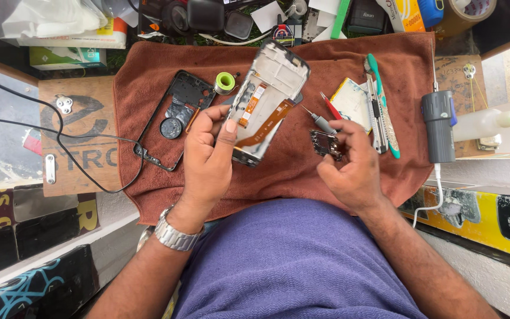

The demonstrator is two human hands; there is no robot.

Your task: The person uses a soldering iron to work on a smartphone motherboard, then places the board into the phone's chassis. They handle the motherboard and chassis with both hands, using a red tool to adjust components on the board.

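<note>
My left hand (208, 155) holds an opened phone frame (270, 97) tilted up above a brown towel (278, 171); an orange flex ribbon hangs from its inner side. My right hand (352, 168) pinches a small dark circuit part (326, 143) just to the right of the frame. A small grey screwdriver (321, 122) lies by my right fingertips. A black phone back cover (175, 115) lies on the towel left of my left hand, with a green tape roll (225, 82) beside it.
Tweezers, a green-handled tool (383, 109) and a white flat part (352, 103) lie at the right of the towel. A grey cylindrical tool (439, 127) with a white cable and a squeeze bottle (485, 123) sit further right. Boxes and clutter line the back edge; black wires (60, 136) run at left.
</note>
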